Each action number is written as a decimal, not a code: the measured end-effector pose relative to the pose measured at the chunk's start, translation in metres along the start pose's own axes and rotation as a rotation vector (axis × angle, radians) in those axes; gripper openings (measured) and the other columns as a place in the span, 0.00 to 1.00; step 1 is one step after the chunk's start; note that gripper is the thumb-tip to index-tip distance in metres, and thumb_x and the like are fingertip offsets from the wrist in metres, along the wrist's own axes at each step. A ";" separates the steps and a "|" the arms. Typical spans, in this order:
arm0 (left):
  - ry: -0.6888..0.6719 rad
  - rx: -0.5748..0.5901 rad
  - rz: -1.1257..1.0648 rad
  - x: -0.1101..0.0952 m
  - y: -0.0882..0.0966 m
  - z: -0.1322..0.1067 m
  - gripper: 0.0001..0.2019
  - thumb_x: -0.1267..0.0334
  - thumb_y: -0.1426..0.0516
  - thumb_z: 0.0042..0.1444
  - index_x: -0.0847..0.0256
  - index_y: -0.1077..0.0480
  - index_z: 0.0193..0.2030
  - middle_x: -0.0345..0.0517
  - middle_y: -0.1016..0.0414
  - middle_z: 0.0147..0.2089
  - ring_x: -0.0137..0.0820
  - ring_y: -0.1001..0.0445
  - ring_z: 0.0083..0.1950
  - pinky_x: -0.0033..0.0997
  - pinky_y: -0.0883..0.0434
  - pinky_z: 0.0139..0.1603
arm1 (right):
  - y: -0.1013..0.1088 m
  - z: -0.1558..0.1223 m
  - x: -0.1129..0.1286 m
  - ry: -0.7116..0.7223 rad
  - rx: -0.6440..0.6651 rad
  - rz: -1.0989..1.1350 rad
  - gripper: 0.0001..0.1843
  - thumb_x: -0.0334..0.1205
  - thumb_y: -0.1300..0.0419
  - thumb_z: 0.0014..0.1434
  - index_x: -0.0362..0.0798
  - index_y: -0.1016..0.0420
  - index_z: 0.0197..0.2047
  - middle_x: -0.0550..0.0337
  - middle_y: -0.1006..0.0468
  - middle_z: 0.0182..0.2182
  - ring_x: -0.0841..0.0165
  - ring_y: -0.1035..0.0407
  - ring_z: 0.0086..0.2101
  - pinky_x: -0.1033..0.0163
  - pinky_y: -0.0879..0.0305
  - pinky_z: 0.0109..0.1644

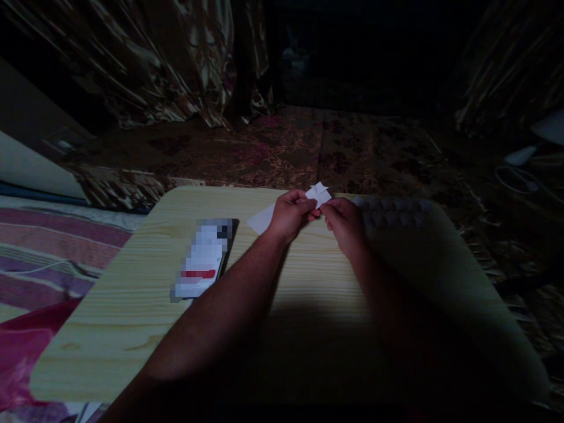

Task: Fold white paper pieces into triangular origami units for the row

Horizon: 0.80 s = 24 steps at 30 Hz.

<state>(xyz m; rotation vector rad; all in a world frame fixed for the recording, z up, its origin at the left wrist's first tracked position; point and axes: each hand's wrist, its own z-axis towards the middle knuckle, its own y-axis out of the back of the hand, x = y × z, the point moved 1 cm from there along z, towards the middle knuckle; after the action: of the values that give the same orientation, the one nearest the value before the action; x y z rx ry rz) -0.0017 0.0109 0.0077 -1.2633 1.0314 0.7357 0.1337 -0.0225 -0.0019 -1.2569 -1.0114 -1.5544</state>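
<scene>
Head view is very dim, and the near half of the pale wooden table with rounded corners (132, 317) lies in deep shadow that swallows both forearms. At the far edge of the table, the left hand (291, 214) and right hand (346, 223) meet, each pinching the small white folded paper piece (318, 195) between thumb and fingertips. It is held just above the tabletop. Its creases show as pointed flaps, but the exact fold is too small to make out.

A flat white paper slip (261, 220) lies partly hidden behind the left hand. A grey bumpy-textured thing (392, 211) sits just beside the right hand, and I cannot tell what it is.

Left of the arms, a flat dark-edged white object with a red stripe (202, 258) rests on the table. Its face is pixelated, so any print is unreadable.
</scene>
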 end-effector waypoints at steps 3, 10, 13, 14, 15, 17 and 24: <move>0.015 0.024 0.035 0.000 -0.002 -0.001 0.14 0.64 0.32 0.41 0.63 0.33 0.30 0.43 0.23 0.24 0.28 0.24 0.24 0.23 0.30 0.25 | 0.002 0.000 0.000 0.025 -0.011 -0.062 0.11 0.47 0.36 0.53 0.49 0.28 0.28 0.67 0.31 0.18 0.73 0.40 0.21 0.66 0.46 0.24; 0.020 0.085 0.145 0.001 -0.001 -0.001 0.13 0.61 0.32 0.43 0.63 0.30 0.30 0.35 0.32 0.18 0.20 0.37 0.17 0.22 0.45 0.17 | 0.004 0.000 0.000 0.041 0.021 -0.177 0.12 0.45 0.38 0.53 0.49 0.30 0.23 0.67 0.33 0.17 0.72 0.40 0.21 0.66 0.45 0.26; 0.007 0.071 0.136 0.003 0.001 0.001 0.12 0.61 0.32 0.44 0.63 0.30 0.29 0.35 0.32 0.19 0.19 0.39 0.17 0.22 0.46 0.17 | 0.002 -0.001 -0.002 0.023 0.018 -0.136 0.10 0.46 0.38 0.54 0.49 0.28 0.28 0.67 0.31 0.18 0.72 0.39 0.21 0.66 0.44 0.26; 0.003 0.057 0.125 0.003 0.001 0.001 0.12 0.62 0.32 0.44 0.63 0.30 0.29 0.36 0.31 0.19 0.20 0.38 0.17 0.22 0.46 0.17 | 0.001 -0.001 -0.002 0.024 0.010 -0.104 0.10 0.46 0.38 0.54 0.49 0.28 0.30 0.67 0.30 0.19 0.72 0.38 0.21 0.66 0.43 0.26; 0.001 0.038 0.111 0.003 0.001 0.002 0.11 0.62 0.33 0.44 0.63 0.30 0.29 0.36 0.30 0.20 0.20 0.36 0.18 0.22 0.45 0.17 | 0.000 -0.002 -0.002 0.033 0.000 -0.067 0.09 0.45 0.37 0.53 0.49 0.29 0.33 0.67 0.28 0.20 0.72 0.36 0.22 0.66 0.41 0.26; 0.000 -0.001 0.077 0.003 0.001 0.003 0.10 0.64 0.34 0.43 0.63 0.30 0.30 0.38 0.28 0.22 0.22 0.33 0.19 0.22 0.41 0.18 | -0.002 -0.003 -0.002 0.079 -0.016 -0.005 0.13 0.43 0.34 0.51 0.50 0.31 0.38 0.66 0.24 0.26 0.71 0.32 0.24 0.66 0.38 0.28; 0.034 -0.041 0.003 0.001 -0.004 0.003 0.14 0.64 0.33 0.39 0.65 0.29 0.33 0.39 0.26 0.26 0.23 0.29 0.23 0.24 0.31 0.24 | -0.007 -0.008 0.003 0.209 -0.004 -0.092 0.12 0.41 0.32 0.52 0.51 0.29 0.38 0.63 0.21 0.32 0.70 0.26 0.30 0.65 0.32 0.34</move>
<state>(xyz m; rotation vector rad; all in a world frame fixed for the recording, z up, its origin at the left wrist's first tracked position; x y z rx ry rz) 0.0024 0.0130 0.0086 -1.3137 1.0502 0.7429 0.1244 -0.0285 -0.0006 -1.0374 -0.9418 -1.7200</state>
